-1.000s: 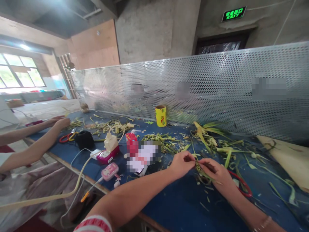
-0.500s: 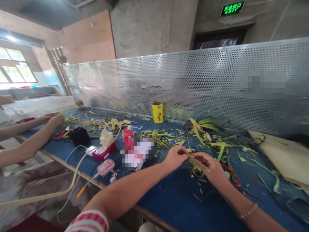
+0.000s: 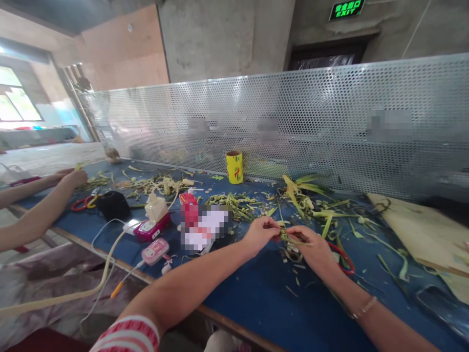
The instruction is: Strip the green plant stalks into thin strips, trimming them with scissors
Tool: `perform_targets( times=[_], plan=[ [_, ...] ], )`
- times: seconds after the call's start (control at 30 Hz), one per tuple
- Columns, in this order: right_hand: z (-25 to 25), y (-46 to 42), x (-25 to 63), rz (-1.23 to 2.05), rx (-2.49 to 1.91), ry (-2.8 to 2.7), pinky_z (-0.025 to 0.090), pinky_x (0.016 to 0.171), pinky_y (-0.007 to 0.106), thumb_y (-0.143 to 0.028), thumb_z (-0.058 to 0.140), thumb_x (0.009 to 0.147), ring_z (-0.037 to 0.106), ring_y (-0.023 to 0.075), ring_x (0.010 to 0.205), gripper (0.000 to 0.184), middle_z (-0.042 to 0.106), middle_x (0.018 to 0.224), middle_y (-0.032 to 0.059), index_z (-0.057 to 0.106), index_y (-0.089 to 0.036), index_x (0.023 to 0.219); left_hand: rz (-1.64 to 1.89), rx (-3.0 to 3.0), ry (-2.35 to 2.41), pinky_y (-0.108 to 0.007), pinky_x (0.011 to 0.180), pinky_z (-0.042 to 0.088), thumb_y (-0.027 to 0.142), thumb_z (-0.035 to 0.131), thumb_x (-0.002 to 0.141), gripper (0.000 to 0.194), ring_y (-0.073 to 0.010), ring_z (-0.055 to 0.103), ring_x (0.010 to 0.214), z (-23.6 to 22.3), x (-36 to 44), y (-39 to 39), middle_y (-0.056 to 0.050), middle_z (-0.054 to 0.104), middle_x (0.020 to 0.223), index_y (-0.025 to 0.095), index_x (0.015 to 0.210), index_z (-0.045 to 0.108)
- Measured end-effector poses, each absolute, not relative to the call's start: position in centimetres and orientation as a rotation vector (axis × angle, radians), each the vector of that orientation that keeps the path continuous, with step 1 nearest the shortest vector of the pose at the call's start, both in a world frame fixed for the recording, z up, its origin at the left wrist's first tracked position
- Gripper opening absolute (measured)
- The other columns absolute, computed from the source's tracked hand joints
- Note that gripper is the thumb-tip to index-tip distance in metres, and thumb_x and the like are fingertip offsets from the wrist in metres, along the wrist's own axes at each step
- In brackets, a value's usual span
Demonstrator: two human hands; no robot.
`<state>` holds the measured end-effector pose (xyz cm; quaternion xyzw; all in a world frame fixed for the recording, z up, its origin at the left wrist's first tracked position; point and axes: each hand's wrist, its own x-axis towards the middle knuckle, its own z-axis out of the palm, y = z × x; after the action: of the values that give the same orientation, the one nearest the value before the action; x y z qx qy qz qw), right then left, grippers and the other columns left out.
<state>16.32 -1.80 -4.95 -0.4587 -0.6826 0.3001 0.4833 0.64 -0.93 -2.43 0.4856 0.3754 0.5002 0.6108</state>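
Note:
My left hand (image 3: 262, 235) is closed in a pinch on a small piece of green plant strip (image 3: 284, 234). Meeting it from the other side, my right hand (image 3: 309, 244) pinches the same piece, and its fingertips almost touch those of the left. The fingers hide most of the strip. Beneath and beside my hands lie pale plant scraps (image 3: 292, 252). Red-handled scissors (image 3: 346, 259) lie partly hidden behind my right wrist. A pile of small green knotted pieces (image 3: 234, 204) sits just beyond my left hand.
Long green leaves (image 3: 296, 190) lie near the perforated metal screen (image 3: 322, 117). A yellow roll (image 3: 234, 167) stands by it. To the left are a red box (image 3: 188, 208), a magenta power strip (image 3: 148, 230) and a pink case (image 3: 156, 251). Another person's hands (image 3: 71, 178) work at far left.
The whole view has shifted slightly, so things appear farther left. Both my hands stay together on the plant strip, with the right fingers a little changed in pose.

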Motion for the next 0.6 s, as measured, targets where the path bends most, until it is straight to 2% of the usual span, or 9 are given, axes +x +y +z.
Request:
perform_targets(
  times=[0.13,0.4,0.6],
  plan=[
    [-4.9,-1.88,16.34,0.749,-1.126,-1.672,0.048,0.08,0.036,-0.032,0.057,0.073,0.062,0.0205,0.083,0.019,0.067,0.09,0.0067,0.061,-0.019,0.086,1.15,1.058,0.851,-0.024,0.055,0.044,0.022,0.071,0.049,0.023,-0.0065,0.052,0.044,-2.32,0.74,-1.07,0.006,0.055,0.048,0.013,0.06,0.053],
    [-5.22,-1.5,16.16,0.79,-1.065,-1.596,0.049,0.076,0.033,-0.037,0.06,0.071,0.062,0.0198,0.08,0.022,0.066,0.084,0.0063,0.059,-0.019,0.083,1.166,1.106,0.809,-0.026,0.06,0.046,0.027,0.074,0.05,0.029,-0.0074,0.054,0.051,-1.94,0.59,-1.5,0.004,0.057,0.055,0.013,0.064,0.054],
    [-4.68,-1.69,16.1,0.741,-1.083,-1.595,0.049,0.07,0.032,-0.038,0.054,0.074,0.061,0.0182,0.074,0.022,0.066,0.08,0.0056,0.06,-0.018,0.081,1.217,1.302,0.805,-0.023,0.059,0.043,0.023,0.071,0.054,0.023,-0.0066,0.053,0.053,-2.06,0.76,-1.51,0.004,0.056,0.056,0.013,0.066,0.053]
  ],
)
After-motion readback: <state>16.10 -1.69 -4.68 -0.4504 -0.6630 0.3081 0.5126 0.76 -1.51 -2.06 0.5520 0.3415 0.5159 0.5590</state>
